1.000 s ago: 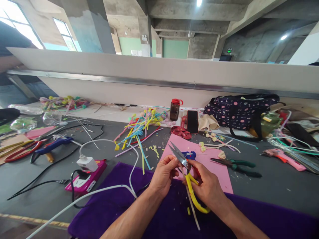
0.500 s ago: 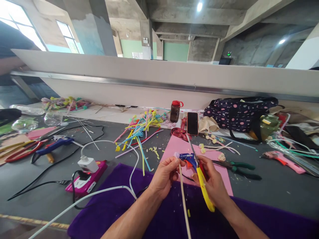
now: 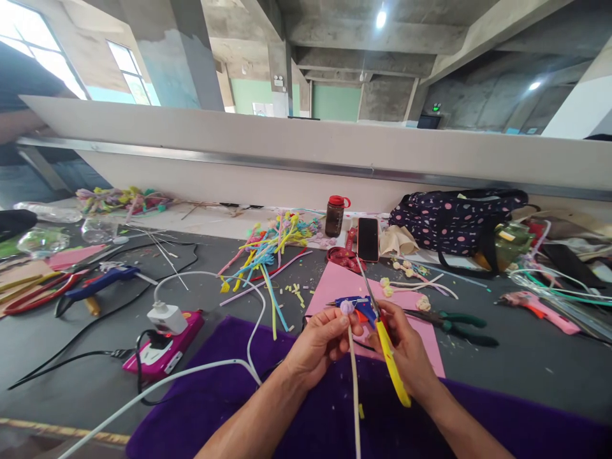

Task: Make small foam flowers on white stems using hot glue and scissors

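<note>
Over purple cloth, the left hand pinches a stem, seemingly lilac-tipped; the right hand grips scissors.

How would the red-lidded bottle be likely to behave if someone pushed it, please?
The red-lidded bottle stands upright and is taller than wide, so a push high up could tip it. It looks round-sided, so it would probably roll once down. Its weight is hard to judge, as I cannot tell how full it is.

Window glare (upper left)
</note>
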Motion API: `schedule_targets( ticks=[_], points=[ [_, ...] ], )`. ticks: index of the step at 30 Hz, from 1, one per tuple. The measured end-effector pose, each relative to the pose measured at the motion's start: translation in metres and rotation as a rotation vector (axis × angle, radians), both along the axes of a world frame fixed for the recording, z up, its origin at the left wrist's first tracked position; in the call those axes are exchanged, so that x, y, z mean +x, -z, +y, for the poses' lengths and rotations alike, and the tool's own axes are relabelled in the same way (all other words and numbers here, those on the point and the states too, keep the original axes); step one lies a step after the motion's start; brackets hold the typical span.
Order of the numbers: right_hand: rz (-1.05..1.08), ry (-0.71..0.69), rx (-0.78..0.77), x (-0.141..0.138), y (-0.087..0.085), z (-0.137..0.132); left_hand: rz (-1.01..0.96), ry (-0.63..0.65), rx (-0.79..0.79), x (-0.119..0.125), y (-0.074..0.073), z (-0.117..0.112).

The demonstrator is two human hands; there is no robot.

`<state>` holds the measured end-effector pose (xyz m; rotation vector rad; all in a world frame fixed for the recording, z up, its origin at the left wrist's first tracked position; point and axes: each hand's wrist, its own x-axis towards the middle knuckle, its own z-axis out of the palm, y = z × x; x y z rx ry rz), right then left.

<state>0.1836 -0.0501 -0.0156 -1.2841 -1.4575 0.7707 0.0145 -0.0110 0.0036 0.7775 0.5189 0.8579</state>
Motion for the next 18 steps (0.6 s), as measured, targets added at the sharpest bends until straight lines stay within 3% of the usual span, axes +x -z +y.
schedule_targets(
  ticks=[5,13,18],
  points=[
    [0.065,-0.028,-0.033,-0.001,-0.001,0.0,-0.074,0.127,0.047,-0.001,-0.001,-0.003],
    [0.14,-0.05,-0.041,-0.003,-0.005,0.0,-0.082,0.204,0.042,-0.003,-0.002,-0.003],
    [0.069,-0.014,-0.055,0.004,-0.012,-0.012,-0.06,0.292,0.054,-0.005,-0.002,-0.004]
  ],
)
